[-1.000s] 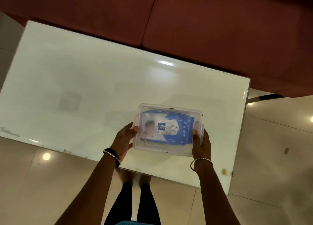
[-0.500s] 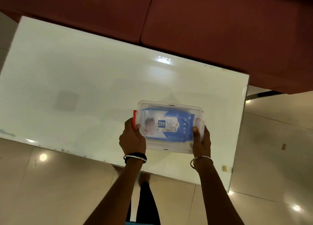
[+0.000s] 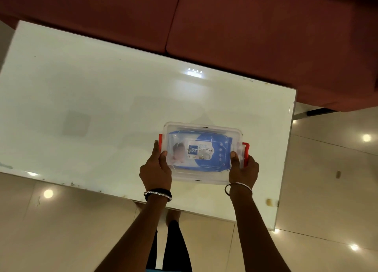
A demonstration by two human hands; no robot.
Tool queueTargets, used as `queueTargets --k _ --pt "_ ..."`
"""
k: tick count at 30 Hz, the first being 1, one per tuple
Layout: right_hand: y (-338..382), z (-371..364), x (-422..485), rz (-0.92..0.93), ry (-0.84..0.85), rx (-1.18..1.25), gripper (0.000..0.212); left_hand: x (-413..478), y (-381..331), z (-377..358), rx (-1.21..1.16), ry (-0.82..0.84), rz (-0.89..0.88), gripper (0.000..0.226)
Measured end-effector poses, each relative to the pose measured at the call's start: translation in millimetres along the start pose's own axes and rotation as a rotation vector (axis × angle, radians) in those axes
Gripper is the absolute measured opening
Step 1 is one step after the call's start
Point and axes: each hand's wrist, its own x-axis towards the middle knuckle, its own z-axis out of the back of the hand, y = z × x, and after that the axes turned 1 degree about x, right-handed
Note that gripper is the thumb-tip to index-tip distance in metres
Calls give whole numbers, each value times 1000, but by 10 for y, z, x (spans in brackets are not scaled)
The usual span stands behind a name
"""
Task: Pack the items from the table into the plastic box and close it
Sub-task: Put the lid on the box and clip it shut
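A clear plastic box (image 3: 202, 179) with its lid on rests on the white table (image 3: 102, 100) near the front right. Through the lid shows a blue pack of wet wipes (image 3: 206, 149). A red clip (image 3: 160, 138) sits at the box's left end and another red clip (image 3: 246, 153) at its right end, swung outward. My left hand (image 3: 156, 172) grips the left end, thumb on the lid beside the left clip. My right hand (image 3: 244, 170) grips the right end, thumb on the lid, fingers by the right clip.
A dark red sofa (image 3: 225, 26) runs along the table's far edge. Glossy beige floor tiles (image 3: 327, 190) lie to the right and in front. My legs (image 3: 169, 247) stand at the table's near edge.
My left hand shifted from under the left end up onto its side, and the red left clip came into view. The red right clip now sticks out by my right hand.
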Motion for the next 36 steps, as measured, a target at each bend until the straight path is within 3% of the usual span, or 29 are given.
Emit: queueTargets --k 11,19,26,36 --pt "73 -145 -294 300 -262 -135 38 32 72 42 -7 25 -39 37" --pt "98 -131 -326 333 -249 -270 41 77 77 115 -28 99 17 40" --pt "179 -202 -477 264 -282 -191 37 278 106 324 -125 206 81 40" --pt "633 -1118 -1085 299 -317 -30 33 1280 423 995 -224 73 -24 37"
